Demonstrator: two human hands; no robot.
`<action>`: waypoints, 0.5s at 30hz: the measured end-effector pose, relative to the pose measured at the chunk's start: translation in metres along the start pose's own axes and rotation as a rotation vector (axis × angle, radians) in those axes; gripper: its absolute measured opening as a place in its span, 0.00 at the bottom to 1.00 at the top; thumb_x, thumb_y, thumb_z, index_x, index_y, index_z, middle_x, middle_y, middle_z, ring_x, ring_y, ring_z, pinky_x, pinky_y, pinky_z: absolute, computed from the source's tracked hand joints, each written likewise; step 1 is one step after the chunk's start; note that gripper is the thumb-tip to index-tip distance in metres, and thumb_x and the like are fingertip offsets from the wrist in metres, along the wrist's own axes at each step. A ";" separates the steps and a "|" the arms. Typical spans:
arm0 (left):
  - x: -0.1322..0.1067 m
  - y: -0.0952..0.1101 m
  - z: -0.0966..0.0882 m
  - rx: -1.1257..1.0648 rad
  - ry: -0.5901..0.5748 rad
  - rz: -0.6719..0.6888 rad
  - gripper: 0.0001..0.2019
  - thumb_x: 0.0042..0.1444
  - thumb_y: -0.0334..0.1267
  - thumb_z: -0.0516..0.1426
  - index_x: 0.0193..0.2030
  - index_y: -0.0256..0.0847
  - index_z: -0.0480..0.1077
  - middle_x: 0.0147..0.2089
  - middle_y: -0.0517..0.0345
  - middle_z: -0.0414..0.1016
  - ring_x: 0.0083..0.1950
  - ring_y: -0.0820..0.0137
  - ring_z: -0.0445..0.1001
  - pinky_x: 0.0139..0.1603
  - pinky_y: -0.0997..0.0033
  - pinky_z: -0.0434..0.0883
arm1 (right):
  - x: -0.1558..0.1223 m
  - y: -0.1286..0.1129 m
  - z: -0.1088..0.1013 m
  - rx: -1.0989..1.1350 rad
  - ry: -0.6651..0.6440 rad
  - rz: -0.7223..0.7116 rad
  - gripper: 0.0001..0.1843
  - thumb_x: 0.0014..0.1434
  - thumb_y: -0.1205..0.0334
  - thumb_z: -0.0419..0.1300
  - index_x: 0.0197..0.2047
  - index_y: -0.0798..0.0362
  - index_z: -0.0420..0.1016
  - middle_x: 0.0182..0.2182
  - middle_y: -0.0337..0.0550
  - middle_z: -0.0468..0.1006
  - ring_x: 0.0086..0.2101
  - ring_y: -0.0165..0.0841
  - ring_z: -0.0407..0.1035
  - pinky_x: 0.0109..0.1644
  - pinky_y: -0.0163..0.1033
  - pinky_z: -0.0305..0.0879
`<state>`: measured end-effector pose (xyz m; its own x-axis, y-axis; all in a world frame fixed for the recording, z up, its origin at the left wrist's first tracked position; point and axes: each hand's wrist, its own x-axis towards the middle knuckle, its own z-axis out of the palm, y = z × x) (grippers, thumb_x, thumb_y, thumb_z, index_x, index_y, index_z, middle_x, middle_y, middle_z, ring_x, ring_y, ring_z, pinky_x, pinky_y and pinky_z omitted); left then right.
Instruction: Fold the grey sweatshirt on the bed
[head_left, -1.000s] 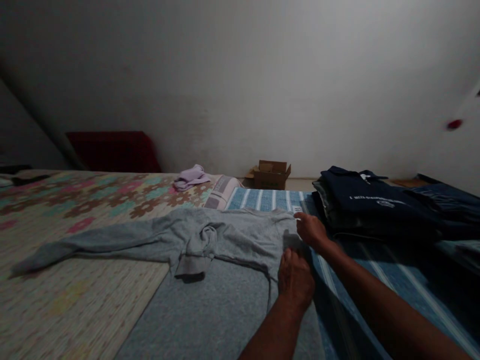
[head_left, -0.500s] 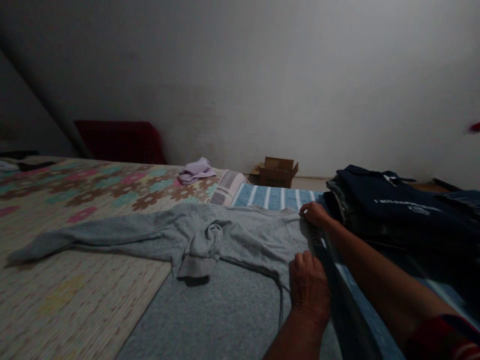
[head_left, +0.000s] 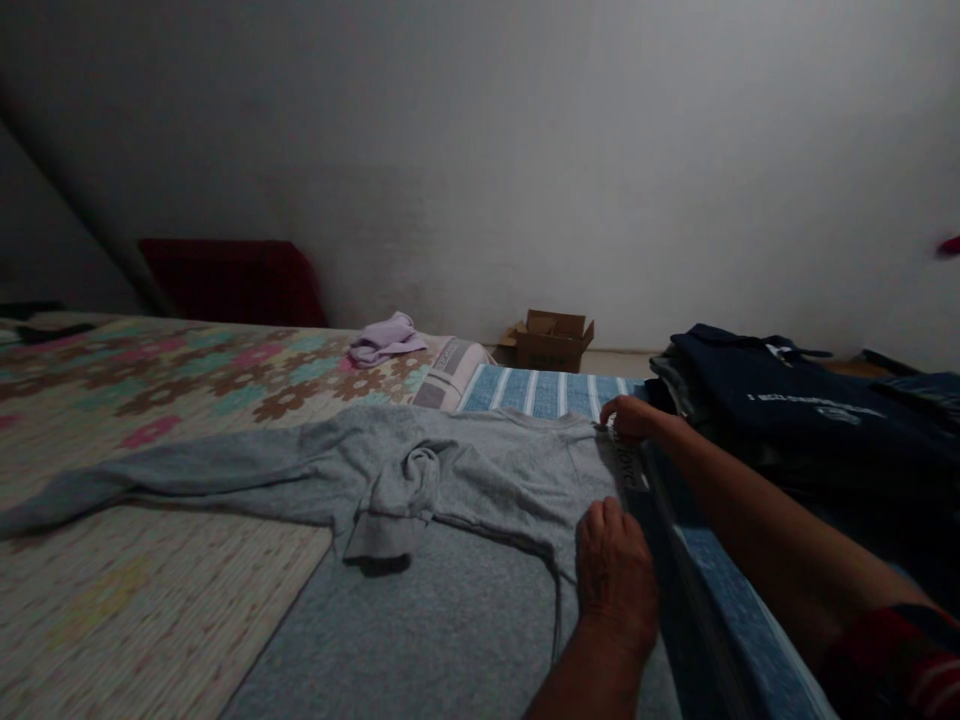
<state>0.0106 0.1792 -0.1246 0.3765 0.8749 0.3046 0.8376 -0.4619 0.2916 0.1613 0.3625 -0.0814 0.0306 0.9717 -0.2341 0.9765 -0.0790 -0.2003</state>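
A grey long-sleeved sweatshirt (head_left: 480, 600) lies spread in front of me. One sleeve stretches out to the left, while the other is folded across the chest with its cuff (head_left: 382, 537) pointing toward me. At the shoulder near the neckline, my right hand (head_left: 631, 418) pinches the fabric edge. My left hand (head_left: 616, 570) is closer to me on the same side, its fingers curled down on the cloth by the folded edge. Dark lettering shows on a strip of fabric between the two hands.
To the right stands a stack of folded dark clothes (head_left: 780, 390). Beneath are a flowered mat (head_left: 225, 390) and a blue striped cover (head_left: 547, 393). Farther back lie a lilac cloth (head_left: 386, 340) and an open cardboard box (head_left: 553, 345) by the wall.
My right hand has shifted slightly at the shoulder edge, and more of the lettered strip shows beneath it. The left hand keeps its place on the sweatshirt. The view has moved slightly.
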 end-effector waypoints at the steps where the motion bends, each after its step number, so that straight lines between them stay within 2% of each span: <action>1: 0.000 0.000 -0.001 -0.003 -0.003 0.000 0.11 0.57 0.23 0.50 0.42 0.36 0.70 0.48 0.50 0.69 0.50 0.63 0.66 0.50 0.62 0.68 | 0.000 0.001 0.002 -0.006 -0.031 0.006 0.16 0.62 0.56 0.57 0.51 0.54 0.68 0.47 0.45 0.71 0.42 0.35 0.69 0.43 0.45 0.69; 4: 0.000 0.001 -0.001 -0.011 -0.027 0.003 0.12 0.56 0.23 0.50 0.42 0.36 0.70 0.48 0.49 0.69 0.51 0.62 0.66 0.51 0.61 0.68 | 0.001 0.003 0.005 -0.032 -0.089 0.002 0.16 0.62 0.55 0.56 0.50 0.54 0.69 0.47 0.45 0.71 0.42 0.35 0.69 0.43 0.45 0.69; 10: -0.002 -0.002 0.005 0.020 -0.054 0.043 0.17 0.56 0.22 0.48 0.50 0.34 0.68 0.58 0.44 0.66 0.63 0.59 0.59 0.62 0.56 0.60 | 0.004 -0.002 0.006 -0.118 -0.105 -0.034 0.17 0.62 0.55 0.56 0.51 0.55 0.68 0.47 0.45 0.71 0.42 0.35 0.69 0.44 0.46 0.69; 15: -0.002 -0.002 0.011 0.037 -0.051 0.008 0.20 0.58 0.21 0.44 0.55 0.32 0.65 0.62 0.42 0.63 0.65 0.60 0.57 0.63 0.58 0.60 | 0.009 -0.007 0.004 -0.250 -0.094 -0.045 0.17 0.62 0.56 0.57 0.52 0.55 0.68 0.48 0.46 0.71 0.43 0.36 0.69 0.45 0.47 0.69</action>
<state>0.0125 0.1795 -0.1356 0.4021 0.8779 0.2599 0.8483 -0.4641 0.2549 0.1536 0.3707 -0.0859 -0.0223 0.9472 -0.3200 0.9991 0.0324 0.0261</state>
